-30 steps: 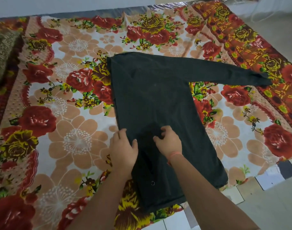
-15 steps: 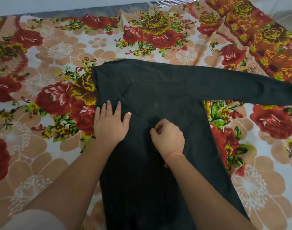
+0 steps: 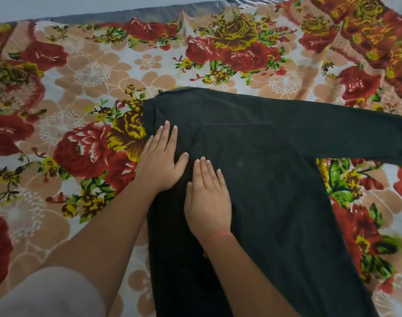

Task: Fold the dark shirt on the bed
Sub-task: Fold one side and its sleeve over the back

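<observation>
The dark shirt (image 3: 268, 179) lies flat on the floral bedsheet (image 3: 92, 74), its body running from the upper middle down to the bottom edge of the view. One long sleeve stretches out to the right, past the frame edge. The left side looks folded in, with a straight left edge. My left hand (image 3: 161, 161) rests palm down on the shirt's left edge, fingers spread. My right hand (image 3: 206, 197) lies flat on the cloth just beside it, fingers extended. A red thread circles my right wrist. Neither hand grips the fabric.
The bedsheet with red and yellow flowers covers the whole bed around the shirt. A grey strip (image 3: 126, 14) runs along the far edge of the bed. A darker red patterned part (image 3: 378, 30) lies at the upper right.
Both hands have slid up the shirt toward its shoulder end. My right hand, bunched on the cloth before, now lies flat. The view has moved closer to the bed.
</observation>
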